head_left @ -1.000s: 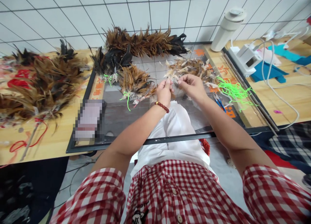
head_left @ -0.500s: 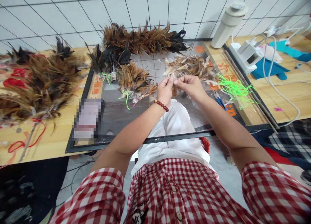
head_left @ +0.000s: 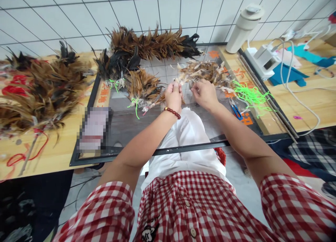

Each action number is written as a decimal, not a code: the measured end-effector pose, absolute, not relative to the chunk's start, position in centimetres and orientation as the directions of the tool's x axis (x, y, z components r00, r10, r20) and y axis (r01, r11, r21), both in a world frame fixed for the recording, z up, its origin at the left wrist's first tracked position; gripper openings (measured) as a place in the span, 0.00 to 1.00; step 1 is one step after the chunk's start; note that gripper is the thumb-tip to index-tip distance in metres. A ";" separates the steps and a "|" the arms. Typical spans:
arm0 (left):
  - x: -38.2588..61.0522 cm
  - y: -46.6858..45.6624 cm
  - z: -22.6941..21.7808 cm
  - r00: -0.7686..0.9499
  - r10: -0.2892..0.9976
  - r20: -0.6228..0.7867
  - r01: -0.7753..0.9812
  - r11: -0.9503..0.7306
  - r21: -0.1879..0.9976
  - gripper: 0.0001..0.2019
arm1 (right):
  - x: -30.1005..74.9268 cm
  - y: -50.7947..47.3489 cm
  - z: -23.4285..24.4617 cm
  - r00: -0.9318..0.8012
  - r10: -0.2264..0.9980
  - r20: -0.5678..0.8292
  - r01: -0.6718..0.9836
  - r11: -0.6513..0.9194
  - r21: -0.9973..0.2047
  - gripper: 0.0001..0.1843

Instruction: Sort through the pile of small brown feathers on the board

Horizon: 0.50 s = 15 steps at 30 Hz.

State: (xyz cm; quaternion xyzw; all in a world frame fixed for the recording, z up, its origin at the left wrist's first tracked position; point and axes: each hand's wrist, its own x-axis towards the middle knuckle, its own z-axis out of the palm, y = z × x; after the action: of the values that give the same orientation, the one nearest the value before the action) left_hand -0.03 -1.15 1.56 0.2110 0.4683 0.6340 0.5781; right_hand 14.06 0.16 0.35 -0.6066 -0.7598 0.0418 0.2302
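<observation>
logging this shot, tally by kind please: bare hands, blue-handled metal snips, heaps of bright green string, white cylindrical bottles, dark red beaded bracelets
Bare left hand and bare right hand: 2
Blue-handled metal snips: 1
Heap of bright green string: 1
White cylindrical bottle: 1
Dark red beaded bracelet: 1
Total: 6

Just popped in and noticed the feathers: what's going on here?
This is handwork beside a pile of feathers. The person's left hand is pinched, the right hand curled, with a gap between them; anything held is too small to tell. Green strings and blue-handled snips lie to the right, feather bunches to the left.
</observation>
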 end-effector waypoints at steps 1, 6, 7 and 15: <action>0.1 -1.1 1.4 -0.243 0.934 -0.262 -0.523 0.101 0.846 0.15 | 14.2 0.2 0.4 -0.164 0.922 0.351 0.870 0.303 -0.390 0.12; 0.5 -1.0 0.8 -0.176 0.971 -0.163 -0.542 0.042 0.840 0.14 | 13.9 -0.5 0.7 -0.246 0.825 0.509 0.694 0.516 -0.501 0.13; 0.6 -1.0 0.7 -0.158 0.975 -0.155 -0.556 0.043 0.830 0.14 | 13.7 -0.8 0.7 -0.262 0.821 0.508 0.695 0.525 -0.492 0.13; 0.4 -1.0 0.7 -0.118 0.975 -0.190 -0.584 0.087 0.807 0.14 | 13.3 -1.6 1.8 -0.165 0.861 0.481 0.522 0.490 -0.698 0.22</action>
State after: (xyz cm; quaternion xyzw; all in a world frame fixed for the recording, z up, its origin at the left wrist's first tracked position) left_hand 0.37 -0.96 0.74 0.2431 0.4021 0.6304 0.6180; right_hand 13.35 -1.60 1.79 -0.4676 -0.7392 0.1900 0.4459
